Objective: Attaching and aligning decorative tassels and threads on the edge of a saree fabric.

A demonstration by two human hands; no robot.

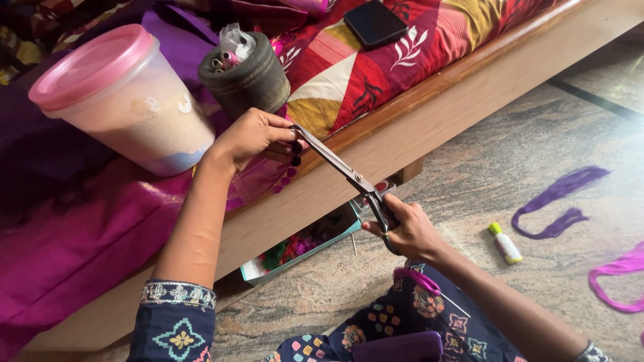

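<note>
Mottled stone floor [510, 167] runs beneath a low wooden bed [429, 121], and nearest the camera a patterned navy garment covers the person's lap. Just beyond it the right hand [402, 231] holds the loops of long black metal scissors [349, 175], fingers curled through and pressed around the handles. The blades reach up and left to the bed's edge, where the left hand [251, 137] pinches a fold of purple and magenta fabric [80, 228] against the blade tips, fingertips pressed together. To cut well here, I judge the cloth should be kept taut and the pinching fingers clear of the blades. Under the bed sits an open box of coloured scraps [302, 245]. On the floor to the right lie a small white glue tube with a yellow cap [505, 243] and purple thread bundles [560, 201]. Farther on the bed stand a pink-lidded translucent plastic tub [124, 100], a dark round holder of spools [245, 74] and a black phone [376, 23].
</note>
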